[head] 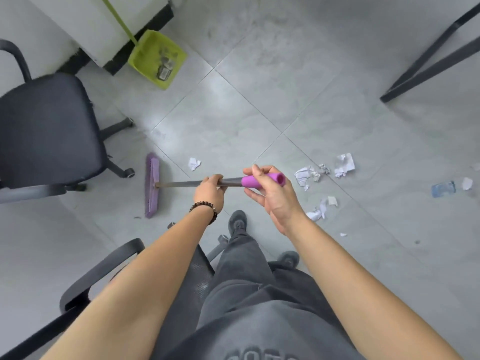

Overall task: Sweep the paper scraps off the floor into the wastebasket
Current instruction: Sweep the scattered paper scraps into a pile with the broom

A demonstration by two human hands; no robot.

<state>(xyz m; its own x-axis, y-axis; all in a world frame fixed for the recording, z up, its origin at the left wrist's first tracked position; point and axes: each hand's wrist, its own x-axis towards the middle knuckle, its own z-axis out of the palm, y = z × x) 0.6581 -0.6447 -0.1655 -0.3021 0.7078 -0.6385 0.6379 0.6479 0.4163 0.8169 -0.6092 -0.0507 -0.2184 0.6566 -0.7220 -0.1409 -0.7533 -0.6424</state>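
I hold a broom with a grey shaft (179, 183) and a purple grip. My left hand (210, 194) is closed around the shaft. My right hand (270, 191) pinches the purple grip near its end. The purple broom head (152, 185) rests on the grey tile floor to the left. One crumpled paper scrap (194, 163) lies just above the shaft. Several white scraps (322, 174) are scattered on the floor to the right of my hands, with more (320, 210) lower down. No wastebasket is in view.
A green dustpan (155, 57) with debris leans by a white cabinet (104, 24) at top left. A black office chair (46, 128) stands at left, another chair (104, 271) beside my leg. Black table legs (431, 61) cross the top right. A plastic wrapper (442, 188) lies far right.
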